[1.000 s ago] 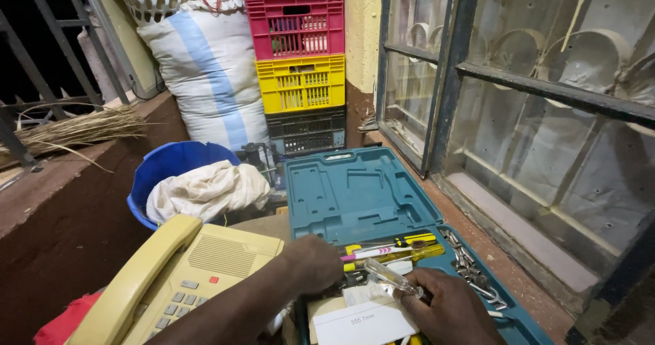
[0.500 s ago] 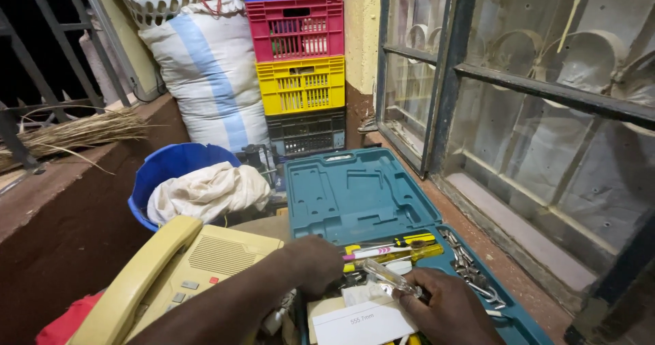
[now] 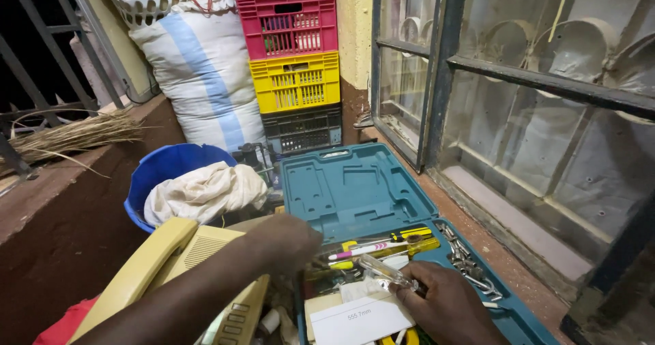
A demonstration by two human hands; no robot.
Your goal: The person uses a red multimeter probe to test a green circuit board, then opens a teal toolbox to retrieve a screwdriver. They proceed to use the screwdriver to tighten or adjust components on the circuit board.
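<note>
1. Clear-handled screwdriver (image 3: 383, 271) – lies pinched in the right hand (image 3: 447, 304), tip pointing up-left, over the open teal toolbox (image 3: 355, 195), just below the yellow-handled tools.
2. Right hand: low centre-right of frame, fingers curled round the screwdriver's near end; grip closed on it.
3. Left hand (image 3: 286, 242): reaches in from lower left, back of hand to camera, at the toolbox's left edge, close to the tips of the yellow tools (image 3: 389, 244). Fingers bent under and hidden; cannot tell if they hold anything.
4. Toolbox: lid flipped open and lying flat toward the crates, moulded inside empty-looking; base part full of loose bits.
5. In the base: yellow-handled screwdrivers side by side, one pink-tipped; white paper card (image 3: 358, 321) under the clear screwdriver; row of metal sockets (image 3: 464, 260) along the right wall.
6. Beige desk telephone (image 3: 191, 263) just left of the toolbox, handset on cradle, under the left forearm.
7. Blue plastic basin (image 3: 160, 174) behind the phone, holding crumpled white cloth (image 3: 205, 191).
8. Behind: stacked crates (image 3: 293, 79), blue, red, yellow, black from the top down; white sack with blue stripe (image 3: 201, 79) leaning beside them.
9. Right side: dark-framed window (image 3: 518, 79) with dusty panes.
10. Left: low reddish wall with a straw broom (image 3: 75, 137) lying on top.
</note>
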